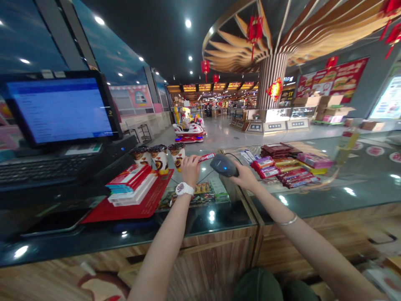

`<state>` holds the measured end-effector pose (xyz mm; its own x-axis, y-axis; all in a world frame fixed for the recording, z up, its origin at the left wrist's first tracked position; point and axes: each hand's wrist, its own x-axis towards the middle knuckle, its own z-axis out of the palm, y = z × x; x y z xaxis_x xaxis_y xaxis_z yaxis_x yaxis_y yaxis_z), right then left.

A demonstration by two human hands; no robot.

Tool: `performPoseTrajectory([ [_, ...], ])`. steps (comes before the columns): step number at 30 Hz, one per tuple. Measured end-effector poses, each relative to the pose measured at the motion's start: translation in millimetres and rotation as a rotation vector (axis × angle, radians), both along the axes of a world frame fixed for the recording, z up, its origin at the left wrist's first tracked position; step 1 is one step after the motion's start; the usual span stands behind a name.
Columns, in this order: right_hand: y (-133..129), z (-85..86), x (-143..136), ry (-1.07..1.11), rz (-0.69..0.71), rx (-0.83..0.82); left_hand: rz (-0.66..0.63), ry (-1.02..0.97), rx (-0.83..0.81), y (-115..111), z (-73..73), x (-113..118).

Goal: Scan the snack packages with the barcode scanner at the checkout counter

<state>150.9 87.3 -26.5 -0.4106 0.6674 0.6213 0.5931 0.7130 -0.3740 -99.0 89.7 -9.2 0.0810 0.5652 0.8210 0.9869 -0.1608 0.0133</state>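
Note:
My left hand (190, 170) is closed on a slim red-wrapped snack bar (206, 157) held above the glass counter. In my right hand (244, 177) is a dark barcode scanner (223, 165) with a small blue light, its head close to the bar's free end. To the left stand three lidded printed cups (160, 159). Stacked red, blue and white packets (133, 184) lie on a red sheet (125, 211). Right of the scanner, several wrapped bars (296, 177) and brown packets (277, 150) are spread in piles on the glass.
A monitor (61, 110) and a black keyboard (40, 167) stand at the left of the counter (213, 217). A clear upright holder (346, 146) is at the right. Beyond the counter is a ride-on car (189, 131) on the hall floor.

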Motion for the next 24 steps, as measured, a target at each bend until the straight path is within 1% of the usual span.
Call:
performPoseTrajectory([
  [2, 2.2, 0.3, 7.6, 0.117, -0.058, -0.004, -0.003, 0.001, -0.015, 0.4, -1.2, -0.1],
  [4, 5.6, 0.2, 14.4, 0.162, -0.106, -0.024, -0.008, 0.006, -0.024, 0.2, -1.7, -0.2],
  [8, 10.1, -0.7, 21.6, 0.127, -0.125, -0.072, -0.006, 0.023, -0.047, -0.4, -1.7, -1.1],
  [14, 9.7, -3.5, 20.5, 0.048, -0.120, -0.092, 0.020, 0.025, -0.061, 1.4, -4.5, -2.9],
  [24, 8.2, -2.2, 21.8, 0.021, -0.124, -0.105, 0.014, 0.039, -0.073, -0.3, -4.4, -1.1],
])
